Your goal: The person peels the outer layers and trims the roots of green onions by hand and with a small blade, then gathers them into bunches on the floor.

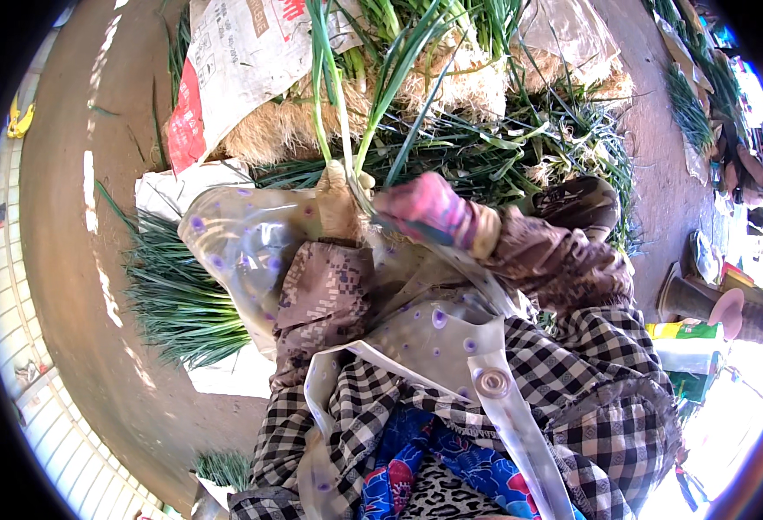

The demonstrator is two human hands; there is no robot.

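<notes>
My left hand, in a tan work glove, grips a few green onions low on their pale stems, with the green leaves pointing away from me. Close to its right is my right hand, in a pink and multicoloured glove and blurred. Its fingers are curled around what looks like a limp onion leaf that runs from the stems; the grip is partly hidden. Beneath both hands a clear plastic apron with purple dots covers my lap.
Bundled green onions with matted roots lie ahead, partly under a printed woven sack. Loose onions and leaves are heaped before me. Left of my knee, trimmed onions rest on white sheeting. Bags and a bucket stand right.
</notes>
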